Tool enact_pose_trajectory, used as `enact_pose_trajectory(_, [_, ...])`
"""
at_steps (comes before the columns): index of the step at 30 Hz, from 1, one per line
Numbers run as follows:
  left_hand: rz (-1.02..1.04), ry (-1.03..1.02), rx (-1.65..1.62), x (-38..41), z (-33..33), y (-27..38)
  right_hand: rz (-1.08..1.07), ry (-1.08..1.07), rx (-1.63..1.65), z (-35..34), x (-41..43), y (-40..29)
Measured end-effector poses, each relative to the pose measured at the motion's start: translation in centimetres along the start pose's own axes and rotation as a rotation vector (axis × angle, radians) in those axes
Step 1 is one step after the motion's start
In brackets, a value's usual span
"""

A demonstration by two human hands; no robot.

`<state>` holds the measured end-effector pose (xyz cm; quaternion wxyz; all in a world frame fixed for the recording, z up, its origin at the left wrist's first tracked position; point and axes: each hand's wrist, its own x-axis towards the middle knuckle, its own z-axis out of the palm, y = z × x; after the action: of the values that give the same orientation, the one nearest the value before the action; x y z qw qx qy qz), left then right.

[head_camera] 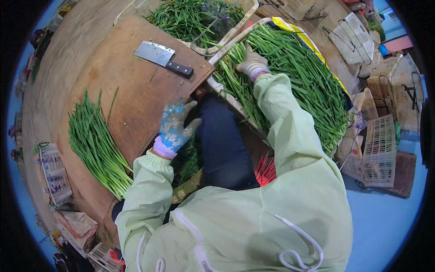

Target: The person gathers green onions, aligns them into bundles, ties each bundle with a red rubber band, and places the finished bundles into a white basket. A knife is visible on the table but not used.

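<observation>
My right hand (253, 63), in a striped pale glove, reaches into a lined crate of long green leafy stalks, resembling garlic chives (292, 68). Its fingers are among the pale stalk ends at the crate's near left side; whether they grip any is unclear. My left hand (176, 125), in a blue flowered glove with grey fingers, hangs slightly blurred over the board's near edge, thumb and fingers apart, holding nothing. On the brown wooden board (112, 64) lie a cleaver (158, 54) with a black handle and, at the left, a loose bunch of green stalks (97, 146).
A crate (249, 20) of cut greens and purple ties stands beyond the board. Stacked plastic baskets (380, 149) are at the right, with another white basket (353, 39) farther back. Red strips (265, 170) lie beside my leg. A basket with purple ties (56, 173) is at the left.
</observation>
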<state>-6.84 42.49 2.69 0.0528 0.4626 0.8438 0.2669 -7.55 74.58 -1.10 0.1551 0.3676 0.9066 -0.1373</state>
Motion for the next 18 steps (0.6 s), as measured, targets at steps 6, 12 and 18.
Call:
enact_pose_trajectory(6, [-0.257, -0.011, -0.490, 4.3, 3.0, 1.7, -0.261, 0.233, 0.495, -1.7, -0.4, 5.2])
enact_pose_trajectory(12, [-0.071, 0.228, -0.719, 9.8, 6.6, 3.4, -0.573, 0.307, 0.808, -3.0, -7.2, 4.9])
enact_pose_trajectory(18, [-0.392, 0.007, -1.897, 15.2, 6.5, 4.7, -0.698, 0.327, 0.819, 0.2, -9.9, 3.2])
